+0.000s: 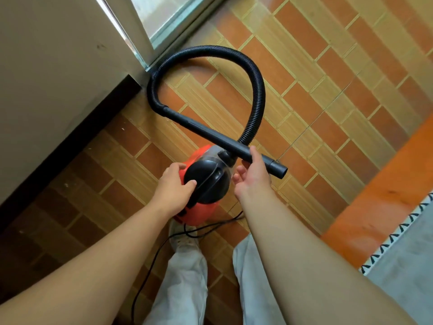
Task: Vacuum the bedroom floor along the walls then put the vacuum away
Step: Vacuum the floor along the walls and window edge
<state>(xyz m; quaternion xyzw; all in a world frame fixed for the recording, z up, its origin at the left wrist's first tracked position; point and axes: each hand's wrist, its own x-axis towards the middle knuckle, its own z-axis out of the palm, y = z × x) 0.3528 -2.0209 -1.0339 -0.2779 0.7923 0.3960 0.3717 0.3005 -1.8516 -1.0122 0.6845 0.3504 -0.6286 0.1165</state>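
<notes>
A small orange vacuum point(203, 209) with a black domed top stands on the tiled floor just ahead of my feet. Its black ribbed hose point(255, 73) loops up toward the window corner and comes back down as a rigid black tube point(203, 132). My left hand point(174, 186) grips the left side of the vacuum body, with the thumb on the black dome. My right hand point(251, 175) holds the tube near its open end; the thumb hooks over the tube and the fingers are loosely curled below it.
A beige wall with a dark skirting point(70, 141) runs along the left, meeting a glass door frame point(150, 43) at the top. The black power cord point(150, 266) trails back past my shoe point(181, 238). A grey rug with a patterned edge point(398, 238) lies at the right.
</notes>
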